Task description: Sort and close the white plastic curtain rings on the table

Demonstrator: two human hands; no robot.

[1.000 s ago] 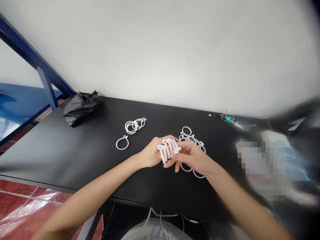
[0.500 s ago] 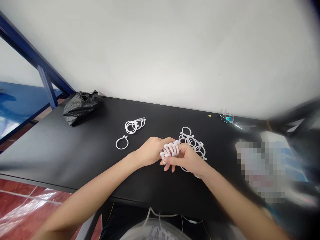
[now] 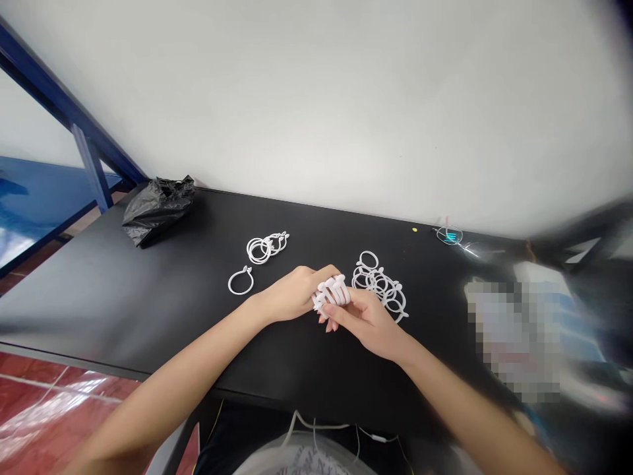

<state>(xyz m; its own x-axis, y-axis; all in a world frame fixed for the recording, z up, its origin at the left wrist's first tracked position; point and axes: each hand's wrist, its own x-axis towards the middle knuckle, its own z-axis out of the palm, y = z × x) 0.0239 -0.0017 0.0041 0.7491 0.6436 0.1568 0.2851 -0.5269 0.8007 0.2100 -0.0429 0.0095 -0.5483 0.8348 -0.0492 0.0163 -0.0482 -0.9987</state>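
Observation:
Several white shower curtain rings (image 3: 338, 294) are stacked together between my two hands over the table's middle. My left hand (image 3: 293, 294) is closed round the left side of the stack, its fingers partly hidden by the rings. From the right, my right hand (image 3: 374, 324) grips the same rings, its thumb across their front. A loose pile of similar white rings (image 3: 380, 282) lies just beyond my right wrist. Farther left, a small overlapping cluster of rings (image 3: 259, 251) rests on the table, with a single ring (image 3: 230, 290) apart from it.
On the black table (image 3: 163, 297), a crumpled black plastic bag (image 3: 157, 210) sits at the far left. Glasses (image 3: 450, 235) lie near the wall at the right. A blurred, pixelated package (image 3: 514, 336) is on the right. Cables (image 3: 341, 425) hang below the front edge.
Both hands have shifted slightly left and up with the ring stack. My right hand has moved off the near end of the pile, and the held rings are tilted differently.

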